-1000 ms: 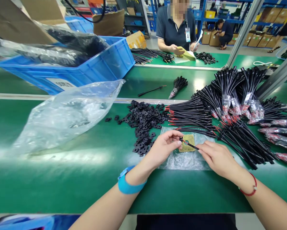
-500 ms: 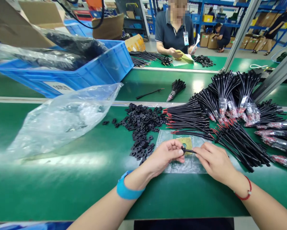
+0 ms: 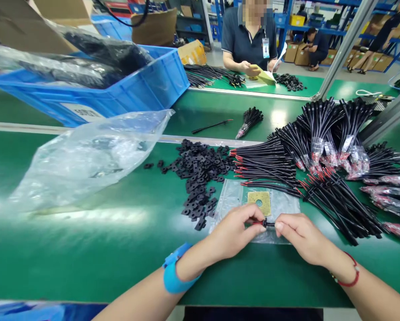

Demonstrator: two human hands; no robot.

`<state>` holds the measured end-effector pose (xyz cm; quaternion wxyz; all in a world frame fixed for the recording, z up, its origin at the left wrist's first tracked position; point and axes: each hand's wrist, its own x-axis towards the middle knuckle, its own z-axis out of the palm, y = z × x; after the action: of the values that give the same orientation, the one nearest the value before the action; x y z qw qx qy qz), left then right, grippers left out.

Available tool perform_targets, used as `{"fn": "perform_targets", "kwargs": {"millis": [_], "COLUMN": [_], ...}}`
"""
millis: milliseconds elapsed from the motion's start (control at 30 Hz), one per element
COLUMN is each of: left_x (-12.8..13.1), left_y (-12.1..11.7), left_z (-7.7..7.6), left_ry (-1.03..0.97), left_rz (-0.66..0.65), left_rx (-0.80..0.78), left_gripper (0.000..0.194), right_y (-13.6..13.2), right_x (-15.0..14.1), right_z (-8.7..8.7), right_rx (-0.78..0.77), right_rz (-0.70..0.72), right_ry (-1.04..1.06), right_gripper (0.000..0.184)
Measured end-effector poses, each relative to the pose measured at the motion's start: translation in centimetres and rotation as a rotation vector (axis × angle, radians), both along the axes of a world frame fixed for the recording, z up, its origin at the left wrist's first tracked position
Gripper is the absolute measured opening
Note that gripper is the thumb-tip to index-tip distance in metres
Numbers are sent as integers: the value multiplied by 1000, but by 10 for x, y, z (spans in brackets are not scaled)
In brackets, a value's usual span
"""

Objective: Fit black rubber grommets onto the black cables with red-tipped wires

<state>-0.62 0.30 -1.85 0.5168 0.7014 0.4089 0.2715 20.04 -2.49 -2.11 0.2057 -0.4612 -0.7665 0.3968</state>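
My left hand (image 3: 233, 232) and my right hand (image 3: 303, 237) meet over a clear plastic sheet (image 3: 233, 196) on the green table. Between their pinched fingertips sits a short black cable end with a small black washer (image 3: 264, 222) on it. The left fingers pinch the red-tipped end and the washer; the right fingers pinch the black cable. A yellow square pad with a hole (image 3: 259, 203) lies on the sheet just beyond the fingers. A heap of loose black washers (image 3: 200, 171) lies to the left, and a pile of black cables with red tips (image 3: 270, 165) lies behind.
A crumpled clear bag (image 3: 86, 156) lies at the left, with a blue bin (image 3: 119, 89) behind it. Bundled black cables (image 3: 336, 133) spread at the right. Across the table a person in a dark shirt (image 3: 249, 40) handles yellow paper.
Both hands have drawn back toward me, off the yellow pad to the sheet's near edge. The cable shows shorter between the fingertips, and the washer sits on it between them.
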Motion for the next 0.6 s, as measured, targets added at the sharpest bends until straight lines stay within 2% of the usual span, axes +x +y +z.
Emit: {"fn": "perform_targets", "kwargs": {"millis": [200, 467, 600], "left_x": [4, 6, 7], "left_y": [-4, -7, -10], "left_z": [-7, -9, -10], "left_ry": [-150, -97, -33], "left_rz": [12, 37, 8], "left_rx": [-66, 33, 119], "left_gripper": [6, 9, 10], "right_y": [-2, -2, -3], "right_x": [-1, -3, -5], "right_z": [3, 5, 3], "right_rx": [10, -6, -38], "right_rz": [-44, -18, 10], "right_ry": [36, 31, -1], "right_gripper": [32, 32, 32]}}
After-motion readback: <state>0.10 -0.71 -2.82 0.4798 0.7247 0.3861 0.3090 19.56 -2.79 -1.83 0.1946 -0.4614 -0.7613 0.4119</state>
